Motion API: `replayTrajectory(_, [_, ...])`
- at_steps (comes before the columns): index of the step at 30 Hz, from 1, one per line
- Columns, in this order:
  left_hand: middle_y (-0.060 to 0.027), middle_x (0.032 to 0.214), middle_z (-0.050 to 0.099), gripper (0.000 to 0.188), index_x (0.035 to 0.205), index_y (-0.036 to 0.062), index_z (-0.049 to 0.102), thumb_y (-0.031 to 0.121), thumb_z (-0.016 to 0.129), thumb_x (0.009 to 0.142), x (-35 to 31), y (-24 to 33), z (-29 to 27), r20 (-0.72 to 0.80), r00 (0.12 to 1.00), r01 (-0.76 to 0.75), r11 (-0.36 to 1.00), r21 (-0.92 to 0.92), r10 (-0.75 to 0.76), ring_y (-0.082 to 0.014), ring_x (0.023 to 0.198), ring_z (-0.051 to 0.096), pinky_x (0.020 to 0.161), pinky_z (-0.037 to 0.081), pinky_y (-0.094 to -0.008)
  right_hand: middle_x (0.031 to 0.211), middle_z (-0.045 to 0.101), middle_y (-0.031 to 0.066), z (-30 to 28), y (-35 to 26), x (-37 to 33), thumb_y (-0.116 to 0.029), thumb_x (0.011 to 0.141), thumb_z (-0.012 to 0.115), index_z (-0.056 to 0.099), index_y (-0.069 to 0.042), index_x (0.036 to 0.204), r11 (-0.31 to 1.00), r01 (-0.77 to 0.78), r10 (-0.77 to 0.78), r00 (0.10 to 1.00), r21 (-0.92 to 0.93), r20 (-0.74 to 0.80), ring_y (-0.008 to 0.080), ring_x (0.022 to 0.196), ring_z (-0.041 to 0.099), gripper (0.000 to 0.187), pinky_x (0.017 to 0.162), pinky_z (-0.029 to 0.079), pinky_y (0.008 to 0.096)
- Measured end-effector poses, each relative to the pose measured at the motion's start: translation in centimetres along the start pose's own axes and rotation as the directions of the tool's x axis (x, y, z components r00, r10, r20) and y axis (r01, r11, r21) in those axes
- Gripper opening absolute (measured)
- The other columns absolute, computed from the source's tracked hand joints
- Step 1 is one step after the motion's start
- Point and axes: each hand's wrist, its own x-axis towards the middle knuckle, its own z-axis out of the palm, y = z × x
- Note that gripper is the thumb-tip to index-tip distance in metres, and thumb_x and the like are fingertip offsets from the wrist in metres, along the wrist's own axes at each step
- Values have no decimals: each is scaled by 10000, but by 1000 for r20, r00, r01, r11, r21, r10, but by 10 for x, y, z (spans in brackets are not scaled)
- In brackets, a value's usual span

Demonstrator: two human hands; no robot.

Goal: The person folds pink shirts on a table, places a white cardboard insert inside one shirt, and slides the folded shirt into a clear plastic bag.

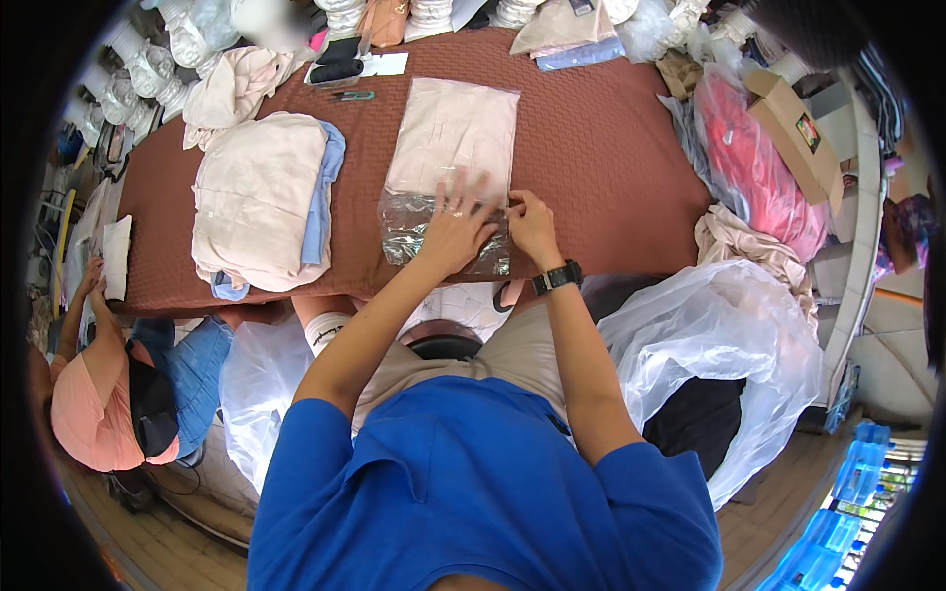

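Note:
A folded pale pink garment (453,133) lies flat inside a clear plastic bag (404,227) on the table in front of me. The near part of the bag holds no cloth and looks crinkled. My left hand (456,231) rests on it with fingers spread, slightly blurred, across the garment's near edge. At the bag's right edge, my right hand (533,227) has its fingers pinched together on the plastic. To the left sits a stack of folded pale garments (258,192), with light blue cloth (333,167) showing along its right side.
Brown cloth covers the table (601,158). Green-handled thread snips (353,96) and black rolls (335,64) lie at the back. Bagged garments (581,49) lie far right, near a cardboard box (796,138). Plastic sacks (719,325) flank my legs. Another person (99,394) sits at left.

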Motion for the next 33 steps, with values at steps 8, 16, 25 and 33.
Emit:
replayTrajectory(8, [-108,1590,269,526,1479,109,402,323,467,1003,-6,-8,-6,-31,999,25,986,-165,-31,-371,1477,168,1179,108,-585,1231,546,248,-11,-32,5,-108,898,592,602,-20,1201,937,151,-222,953,-316,-204,432,1090,563,315,882,474,494])
replayTrajectory(16, [-176,1612,172,601,1502,182,388,454,492,976,-7,-9,-17,-24,923,385,923,-8,-385,-474,1468,73,1136,64,-657,1489,384,195,43,-37,62,-270,962,558,459,-92,1417,870,400,-413,911,-288,16,414,1349,360,499,1098,330,514])
replayTrajectory(25, [-208,1357,455,423,1272,81,562,157,672,870,-78,-20,-90,246,844,527,653,-544,-476,-409,1250,438,1014,387,-423,1297,553,182,-17,-13,34,-126,837,709,592,-62,1286,961,274,-275,961,-31,-43,370,1211,501,468,1045,384,461])
replayTrajectory(33, [-166,1408,376,572,1275,83,513,-7,684,737,-47,-65,-67,-180,941,222,923,-313,-287,-394,1271,383,1027,346,-501,1352,424,153,1,-63,-39,-125,671,775,538,-133,1279,826,433,-401,902,-361,163,389,1221,402,653,993,376,498])
